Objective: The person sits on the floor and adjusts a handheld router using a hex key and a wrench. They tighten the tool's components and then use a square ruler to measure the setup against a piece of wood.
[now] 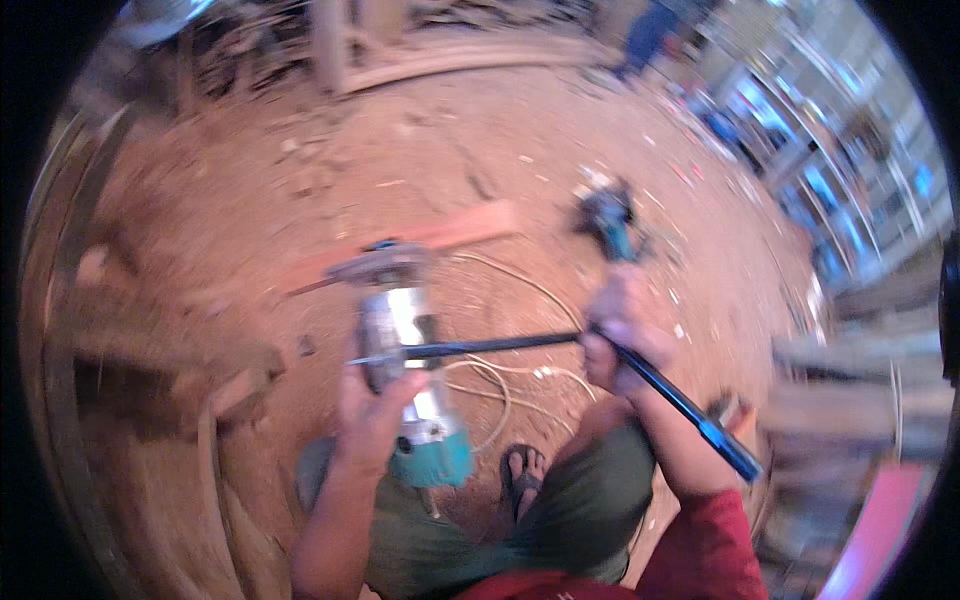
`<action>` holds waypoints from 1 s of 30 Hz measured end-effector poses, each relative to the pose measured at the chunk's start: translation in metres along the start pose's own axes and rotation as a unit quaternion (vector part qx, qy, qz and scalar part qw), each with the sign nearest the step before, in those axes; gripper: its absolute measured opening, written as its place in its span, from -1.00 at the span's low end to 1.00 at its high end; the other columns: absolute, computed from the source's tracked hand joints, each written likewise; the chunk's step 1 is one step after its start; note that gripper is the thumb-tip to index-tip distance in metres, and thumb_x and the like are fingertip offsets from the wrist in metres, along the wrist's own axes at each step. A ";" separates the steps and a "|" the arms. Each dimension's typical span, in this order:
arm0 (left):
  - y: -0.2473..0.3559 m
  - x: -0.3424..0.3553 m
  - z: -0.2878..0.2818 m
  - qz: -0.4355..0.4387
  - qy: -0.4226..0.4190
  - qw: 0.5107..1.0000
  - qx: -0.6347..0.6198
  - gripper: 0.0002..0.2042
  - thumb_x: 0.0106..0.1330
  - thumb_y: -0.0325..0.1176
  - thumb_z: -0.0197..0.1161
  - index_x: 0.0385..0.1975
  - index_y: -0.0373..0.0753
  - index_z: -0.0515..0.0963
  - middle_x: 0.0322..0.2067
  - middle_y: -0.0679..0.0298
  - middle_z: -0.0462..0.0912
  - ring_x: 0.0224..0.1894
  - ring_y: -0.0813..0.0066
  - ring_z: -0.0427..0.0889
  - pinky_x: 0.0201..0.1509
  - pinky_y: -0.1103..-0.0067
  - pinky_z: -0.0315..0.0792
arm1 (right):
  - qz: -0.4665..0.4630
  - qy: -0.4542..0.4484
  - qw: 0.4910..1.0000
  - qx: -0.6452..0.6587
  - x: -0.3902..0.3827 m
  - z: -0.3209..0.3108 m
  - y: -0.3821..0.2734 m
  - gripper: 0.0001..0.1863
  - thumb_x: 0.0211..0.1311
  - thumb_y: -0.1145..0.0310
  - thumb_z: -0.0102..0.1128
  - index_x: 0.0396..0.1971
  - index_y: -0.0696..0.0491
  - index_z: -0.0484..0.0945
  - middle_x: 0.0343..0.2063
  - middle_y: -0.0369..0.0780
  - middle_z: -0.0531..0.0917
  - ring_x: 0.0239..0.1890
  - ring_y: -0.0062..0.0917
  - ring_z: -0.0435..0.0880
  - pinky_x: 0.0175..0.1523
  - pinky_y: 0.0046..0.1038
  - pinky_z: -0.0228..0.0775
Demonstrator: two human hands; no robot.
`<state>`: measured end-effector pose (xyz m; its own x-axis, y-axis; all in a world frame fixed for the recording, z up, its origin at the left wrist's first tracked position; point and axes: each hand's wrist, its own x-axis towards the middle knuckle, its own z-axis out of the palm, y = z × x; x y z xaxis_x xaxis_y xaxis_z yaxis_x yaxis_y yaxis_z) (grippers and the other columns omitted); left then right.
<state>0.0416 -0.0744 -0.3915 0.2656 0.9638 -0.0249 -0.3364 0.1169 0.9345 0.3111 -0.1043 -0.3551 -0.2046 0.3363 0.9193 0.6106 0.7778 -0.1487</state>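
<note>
My left hand [385, 410] grips a silver and teal power tool [435, 445] with a flat base at its far end. My right hand [625, 340] is closed round a black rod or cord [695, 410] with a blue section near the lower right; another black length [500, 343] runs from that hand to the tool, and whether both are one piece I cannot tell. A second teal and black power tool [612, 222] lies blurred on the floor just beyond my right hand. A pale cable [535, 290] loops on the ground under the held tool.
A reddish board [480, 215] lies on the dirt floor [250, 180] ahead. Timber [70, 240] lines the left, a wooden beam [470, 52] crosses the back, a cluttered rack [800, 160] stands at upper right, and blurred planks [830, 390] are at my right. My sandalled foot [525, 470] is below.
</note>
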 end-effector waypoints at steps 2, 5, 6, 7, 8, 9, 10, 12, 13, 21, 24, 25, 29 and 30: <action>-0.004 -0.001 0.006 -0.053 0.048 0.996 0.061 -0.39 0.13 -0.43 0.30 0.23 -0.30 0.27 -0.08 0.23 0.51 -0.12 0.46 0.56 -0.02 0.48 0.50 | 0.017 -0.006 0.998 -0.060 -0.002 -0.018 0.000 -0.83 0.14 0.48 0.29 -0.37 0.06 0.44 -0.57 -0.23 0.48 -0.53 -0.35 0.45 -0.32 -0.28 0.25; -0.031 0.020 -0.016 -0.049 0.036 0.997 0.045 -0.64 0.32 -0.19 0.18 0.00 -0.29 0.43 -0.24 0.22 0.60 -0.30 0.48 0.62 -0.22 0.53 0.55 | 0.160 0.115 0.968 -0.153 -0.027 -0.047 -0.006 -0.80 0.18 0.46 0.25 -0.24 0.11 0.44 -0.58 -0.18 0.44 -0.50 -0.29 0.48 -0.35 -0.31 0.29; -0.036 0.027 -0.023 -0.054 -0.006 0.998 0.016 -0.63 0.35 -0.13 0.15 -0.03 -0.28 0.44 -0.27 0.21 0.61 -0.36 0.47 0.62 -0.28 0.52 0.56 | 0.285 0.174 0.930 -0.155 -0.043 -0.053 -0.010 -0.75 0.26 0.42 0.17 -0.14 0.14 0.36 -0.55 -0.08 0.48 -0.48 -0.22 0.55 -0.37 -0.27 0.36; -0.033 0.027 -0.024 -0.071 -0.023 0.997 0.021 -0.60 0.37 -0.07 0.11 -0.03 -0.28 0.44 -0.29 0.19 0.62 -0.38 0.44 0.63 -0.30 0.51 0.58 | 0.419 0.135 0.881 -0.175 -0.061 -0.070 -0.012 -0.73 0.28 0.38 0.14 -0.12 0.17 0.35 -0.48 0.00 0.53 -0.41 -0.13 0.59 -0.31 -0.19 0.40; -0.032 0.024 -0.022 -0.085 -0.042 0.995 0.025 -0.57 0.40 -0.01 0.07 -0.03 -0.29 0.44 -0.30 0.18 0.62 -0.41 0.42 0.64 -0.32 0.50 0.59 | 0.542 0.100 0.813 -0.186 -0.085 -0.085 -0.018 -0.71 0.30 0.34 0.12 -0.11 0.19 0.33 -0.41 0.09 0.58 -0.35 -0.04 0.63 -0.26 -0.12 0.44; -0.027 0.019 0.001 -0.073 -0.045 0.996 0.013 -0.55 0.40 0.00 0.06 0.00 -0.30 0.44 -0.30 0.16 0.63 -0.40 0.41 0.65 -0.31 0.49 0.60 | 0.600 0.069 0.757 -0.249 -0.132 -0.099 -0.014 -0.67 0.28 0.34 0.11 -0.07 0.20 0.33 -0.38 0.08 0.59 -0.31 -0.05 0.64 -0.19 -0.12 0.45; -0.028 0.011 0.022 -0.061 -0.045 0.997 0.000 -0.53 0.41 0.01 0.04 0.02 -0.31 0.43 -0.29 0.15 0.63 -0.39 0.41 0.65 -0.31 0.49 0.61 | 0.653 0.036 0.693 -0.303 -0.191 -0.114 -0.013 -0.63 0.26 0.33 0.10 -0.03 0.21 0.33 -0.35 0.07 0.61 -0.27 -0.06 0.64 -0.12 -0.12 0.45; -0.041 0.017 0.000 -0.057 -0.084 0.993 0.053 -0.50 0.41 0.00 0.05 0.09 -0.34 0.41 -0.26 0.13 0.63 -0.31 0.39 0.66 -0.24 0.45 0.62 | 0.777 0.013 0.563 -0.280 -0.274 -0.123 -0.034 -0.54 0.18 0.25 0.13 0.00 0.21 0.34 -0.21 0.17 0.62 -0.09 0.10 0.61 0.01 0.02 0.41; -0.052 0.018 0.004 -0.065 -0.091 0.991 0.066 -0.50 0.40 -0.01 0.06 0.09 -0.34 0.41 -0.26 0.13 0.63 -0.31 0.38 0.66 -0.24 0.44 0.62 | 0.796 0.014 0.517 -0.315 -0.326 -0.129 -0.052 -0.53 0.16 0.25 0.15 0.00 0.21 0.36 -0.19 0.16 0.63 -0.07 0.09 0.61 0.03 0.01 0.42; -0.075 0.014 0.056 -0.133 -0.079 0.986 0.067 -0.53 0.34 -0.04 0.15 0.06 -0.30 0.43 -0.26 0.12 0.63 -0.30 0.33 0.67 -0.22 0.40 0.62 | 0.877 0.047 0.390 -0.278 -0.458 -0.132 -0.098 -0.57 0.18 0.27 0.12 -0.02 0.23 0.44 -0.16 0.16 0.63 -0.05 0.05 0.62 0.07 -0.01 0.44; -0.107 0.016 0.096 -0.165 -0.102 0.978 0.077 -0.53 0.34 -0.04 0.15 0.06 -0.30 0.43 -0.26 0.12 0.64 -0.29 0.32 0.67 -0.21 0.40 0.62 | 0.846 0.074 0.409 -0.335 -0.482 -0.155 -0.120 -0.62 0.19 0.30 0.11 -0.07 0.23 0.48 -0.16 0.16 0.63 -0.05 0.03 0.62 0.09 -0.03 0.43; -0.115 0.016 0.106 -0.174 -0.109 0.975 0.084 -0.53 0.34 -0.04 0.15 0.05 -0.30 0.43 -0.26 0.12 0.64 -0.29 0.32 0.67 -0.21 0.40 0.62 | 0.814 0.075 0.437 -0.375 -0.490 -0.158 -0.127 -0.62 0.18 0.30 0.11 -0.07 0.23 0.50 -0.16 0.15 0.63 -0.05 0.01 0.62 0.10 -0.05 0.43; -0.139 0.017 0.134 -0.203 -0.120 0.965 0.111 -0.53 0.33 -0.04 0.15 0.05 -0.30 0.43 -0.26 0.11 0.64 -0.29 0.31 0.67 -0.21 0.39 0.61 | 0.705 0.012 0.522 -0.480 -0.479 -0.214 -0.187 -0.59 0.15 0.32 0.16 -0.02 0.19 0.54 -0.16 0.06 0.65 -0.09 -0.06 0.64 0.09 -0.14 0.46; -0.143 0.017 0.139 -0.209 -0.124 0.963 0.118 -0.53 0.33 -0.04 0.15 0.05 -0.30 0.43 -0.26 0.11 0.64 -0.29 0.31 0.67 -0.21 0.39 0.61 | 0.771 0.050 0.487 -0.408 -0.468 -0.242 -0.214 -0.58 0.16 0.31 0.17 0.02 0.17 0.53 -0.08 0.05 0.63 0.00 -0.09 0.60 0.11 -0.16 0.44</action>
<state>0.2199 -0.1082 -0.4763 0.5513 0.7536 -0.3580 0.0542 0.3959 0.9167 0.4611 -0.5565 -0.6651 0.9913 0.1268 -0.0358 0.0884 -0.8418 -0.5326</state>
